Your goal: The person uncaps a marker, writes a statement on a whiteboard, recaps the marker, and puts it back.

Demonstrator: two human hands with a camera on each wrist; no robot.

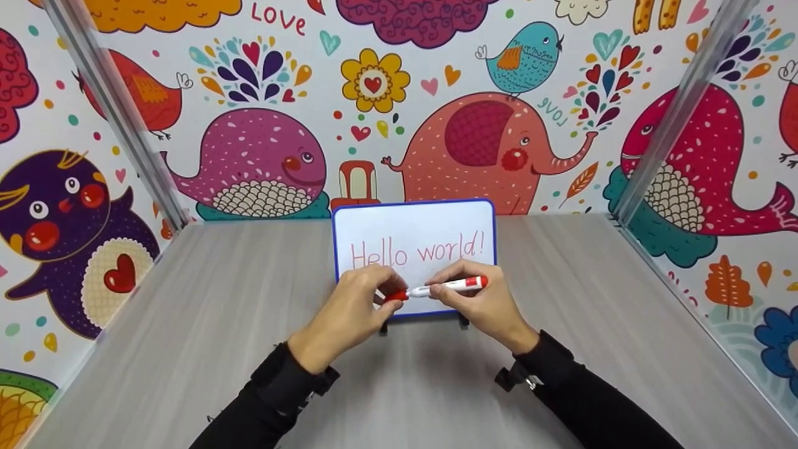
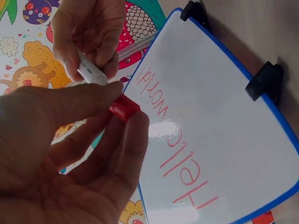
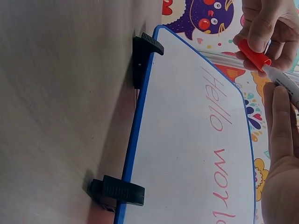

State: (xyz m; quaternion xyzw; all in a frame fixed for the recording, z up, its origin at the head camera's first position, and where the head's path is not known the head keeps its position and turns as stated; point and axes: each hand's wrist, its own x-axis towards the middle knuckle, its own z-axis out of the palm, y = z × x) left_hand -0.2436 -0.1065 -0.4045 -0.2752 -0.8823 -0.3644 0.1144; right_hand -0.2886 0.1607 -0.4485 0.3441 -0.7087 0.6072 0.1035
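My left hand (image 1: pixel 358 302) pinches a red marker cap (image 2: pixel 124 108) between thumb and fingertips. Opposite it, my right hand (image 1: pixel 483 298) grips a white marker (image 1: pixel 458 285) with a red end, its tip pointing left at the cap. In the right wrist view the marker's tip sits right at the mouth of the red cap (image 3: pixel 254 55). Behind both hands leans a whiteboard (image 1: pixel 374 227) with a blue frame, bearing "Hello world!" in red handwriting (image 1: pixel 418 251). The hands overlap its lower part in the head view.
Black stand clips (image 3: pixel 124 190) hold the whiteboard's lower edge on the grey wood-grain table (image 1: pixel 249 349). Walls (image 1: pixel 374 137) printed with cartoon animals close off the back and sides, with metal posts (image 1: pixel 118 112) at the corners.
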